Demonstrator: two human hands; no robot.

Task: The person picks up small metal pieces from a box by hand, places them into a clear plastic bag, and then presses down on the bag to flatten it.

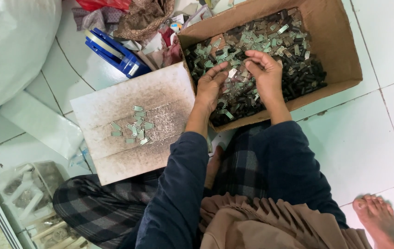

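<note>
A brown cardboard box [340, 50] on the tiled floor holds a heap of several small metal tabs and dark pieces [294, 55]. Both my hands reach into it. My left hand [211, 87] is cupped palm-up over the heap with a few pale metal tabs against its fingers. Just to its right, my right hand [265, 74] has its fingers bent and pinched above the left palm, apparently on a small tab. On a worn whitish board [160, 92] left of the box lies a small pile of metal tabs [134, 125].
A blue flat case [114, 51] and crumpled cloth [144, 18] lie behind the board. A big white sack [12, 41] fills the upper left. Clear plastic bags [26, 193] sit at lower left. A bare foot [378, 216] rests at the lower right on the white tiles.
</note>
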